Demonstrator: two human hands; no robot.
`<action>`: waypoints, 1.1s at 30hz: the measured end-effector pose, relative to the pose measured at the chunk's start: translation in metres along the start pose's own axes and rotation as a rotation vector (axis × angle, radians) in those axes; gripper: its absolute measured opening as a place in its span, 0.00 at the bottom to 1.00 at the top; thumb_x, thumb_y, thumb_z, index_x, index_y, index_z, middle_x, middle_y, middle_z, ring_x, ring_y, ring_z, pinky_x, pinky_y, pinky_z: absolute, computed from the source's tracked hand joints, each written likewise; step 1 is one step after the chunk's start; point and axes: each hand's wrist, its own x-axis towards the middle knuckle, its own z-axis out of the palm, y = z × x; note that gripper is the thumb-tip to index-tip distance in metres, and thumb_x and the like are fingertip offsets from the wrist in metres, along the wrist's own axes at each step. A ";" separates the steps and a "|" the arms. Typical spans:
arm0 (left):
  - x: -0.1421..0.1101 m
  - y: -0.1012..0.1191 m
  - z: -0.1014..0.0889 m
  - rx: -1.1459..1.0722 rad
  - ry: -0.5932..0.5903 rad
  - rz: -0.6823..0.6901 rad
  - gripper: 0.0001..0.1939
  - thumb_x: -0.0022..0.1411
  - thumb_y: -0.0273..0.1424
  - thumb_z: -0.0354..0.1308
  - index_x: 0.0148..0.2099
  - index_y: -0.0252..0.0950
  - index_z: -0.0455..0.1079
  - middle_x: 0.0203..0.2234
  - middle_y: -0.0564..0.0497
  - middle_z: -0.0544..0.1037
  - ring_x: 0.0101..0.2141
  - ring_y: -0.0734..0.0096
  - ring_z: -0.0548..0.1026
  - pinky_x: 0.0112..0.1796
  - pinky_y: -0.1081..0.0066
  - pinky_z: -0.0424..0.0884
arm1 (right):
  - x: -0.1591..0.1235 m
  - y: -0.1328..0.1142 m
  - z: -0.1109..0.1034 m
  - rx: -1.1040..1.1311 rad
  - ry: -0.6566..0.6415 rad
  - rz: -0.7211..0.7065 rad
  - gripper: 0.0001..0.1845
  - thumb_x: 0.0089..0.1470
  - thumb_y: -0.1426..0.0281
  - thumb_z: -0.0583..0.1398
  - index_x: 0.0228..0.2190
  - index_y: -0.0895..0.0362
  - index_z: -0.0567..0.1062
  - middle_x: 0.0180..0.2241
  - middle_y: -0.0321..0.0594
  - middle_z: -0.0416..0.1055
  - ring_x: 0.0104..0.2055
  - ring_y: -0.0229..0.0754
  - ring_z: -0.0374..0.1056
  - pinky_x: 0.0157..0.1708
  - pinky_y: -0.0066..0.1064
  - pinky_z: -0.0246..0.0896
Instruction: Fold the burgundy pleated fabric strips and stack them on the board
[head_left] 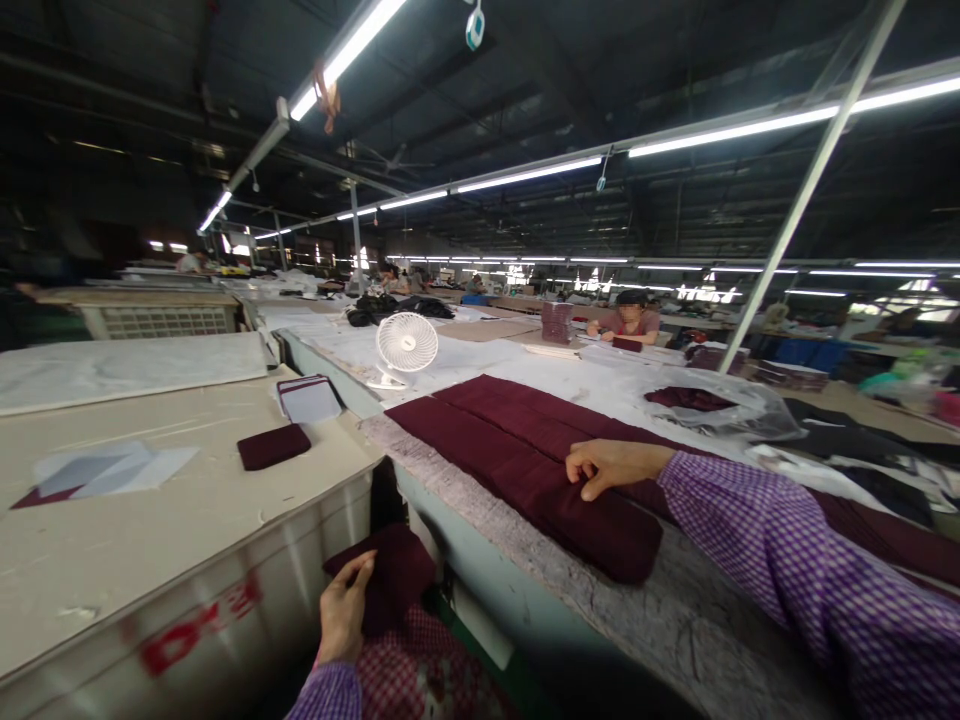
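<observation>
the left hand (343, 607) is low in the near part of the scene, left of the work table (480, 530). its thumb and fingers are closed on the edge of a loose maroon piece (401, 575), which hangs over a checked apron (405, 665), off the table. the right hand (615, 465) is over the table with its fingers bent and the fingertips down on the maroon cloth stack (525, 460); whether they pinch a layer cannot be told. the stack lies flat along the near edge of the table, in strips side by side, with a rounded corner at the near end.

a white fan (406, 343) stands on the table beyond the far end of the stack. to the right, a clear plastic bag (757, 410) lies with maroon cloth showing in it. on the left surface (187, 520), a small maroon piece (274, 447) lies near a pale stack (309, 399), and thin sheets (120, 468) lie farther left. a person (630, 320) leans at a table on the far right.
</observation>
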 end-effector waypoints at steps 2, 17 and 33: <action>-0.001 0.002 0.000 0.008 0.005 0.000 0.05 0.56 0.27 0.60 0.37 0.33 0.74 0.36 0.49 0.80 0.40 0.66 0.76 0.47 0.58 0.70 | -0.002 -0.002 0.000 -0.013 0.012 -0.005 0.11 0.44 0.66 0.64 0.28 0.59 0.72 0.31 0.36 0.66 0.33 0.39 0.63 0.35 0.32 0.58; -0.002 0.003 0.000 0.024 -0.008 0.007 0.07 0.57 0.29 0.60 0.38 0.32 0.74 0.36 0.48 0.79 0.39 0.66 0.76 0.45 0.58 0.71 | -0.020 0.002 0.007 0.088 0.149 0.158 0.14 0.42 0.64 0.62 0.32 0.58 0.69 0.25 0.33 0.63 0.29 0.38 0.61 0.30 0.29 0.54; 0.012 -0.013 -0.002 0.006 -0.021 0.032 0.06 0.57 0.26 0.59 0.39 0.32 0.73 0.39 0.48 0.78 0.45 0.65 0.74 0.49 0.56 0.67 | -0.015 0.003 0.000 0.092 0.054 0.037 0.18 0.47 0.67 0.61 0.17 0.56 0.57 0.18 0.26 0.52 0.20 0.32 0.50 0.23 0.26 0.43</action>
